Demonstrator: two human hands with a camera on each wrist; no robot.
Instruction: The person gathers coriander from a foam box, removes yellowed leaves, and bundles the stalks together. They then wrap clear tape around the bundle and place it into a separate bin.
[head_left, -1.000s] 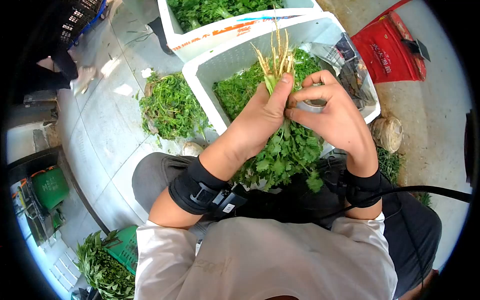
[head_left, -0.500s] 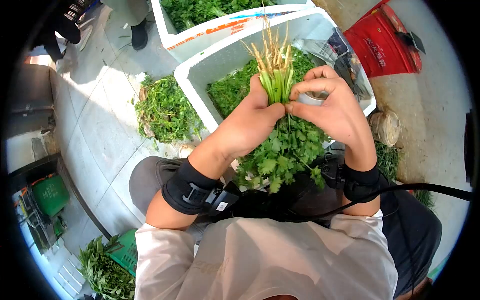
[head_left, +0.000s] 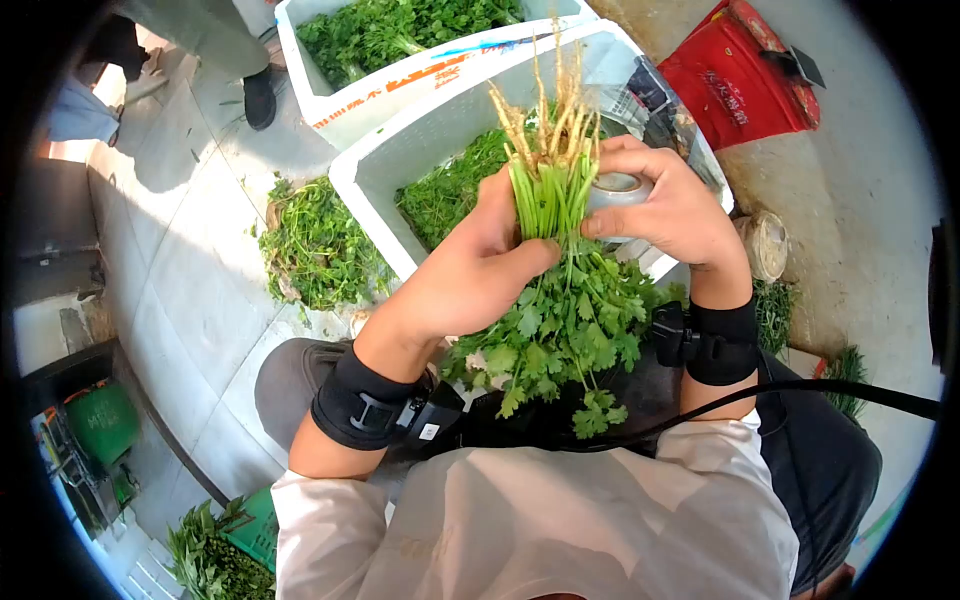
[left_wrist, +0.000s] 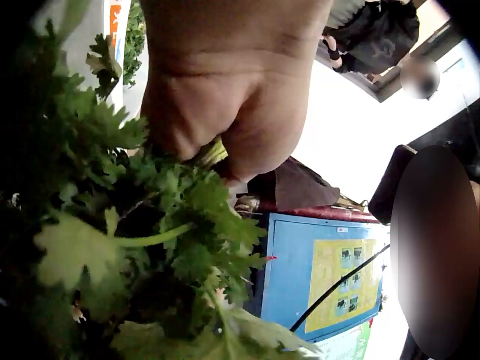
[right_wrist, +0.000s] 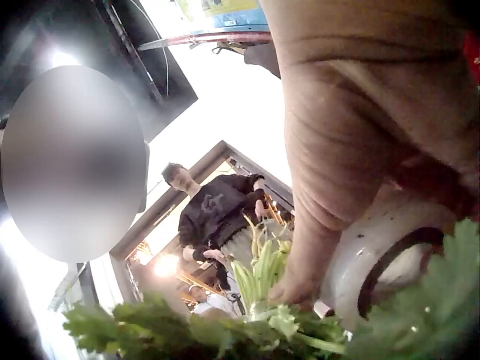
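Observation:
A bunch of coriander [head_left: 555,195] stands roots up, its leaves hanging toward the lap. My left hand [head_left: 470,265] grips the stems from the left, with the thumb across them. In the left wrist view, coriander leaves [left_wrist: 180,202] hang close below that hand. My right hand [head_left: 675,205] curls round a white roll of tape [head_left: 617,184] at the right of the bunch, its thumb tip right at the stems. The roll of tape [right_wrist: 382,262] also shows under the palm in the right wrist view, beside pale green stems [right_wrist: 259,277].
A white foam box [head_left: 375,150] with loose greens lies beyond my hands, another foam box [head_left: 335,110] behind it. A pile of greens [head_left: 320,240] lies on the tiled floor at left. A red bag [head_left: 735,85] stands at right. People stand farther off.
My left hand has shifted lower on the stems, its thumb moving down from near the roots. The bunch looks wider and more stems show. Bystanders' legs have come into view at upper left.

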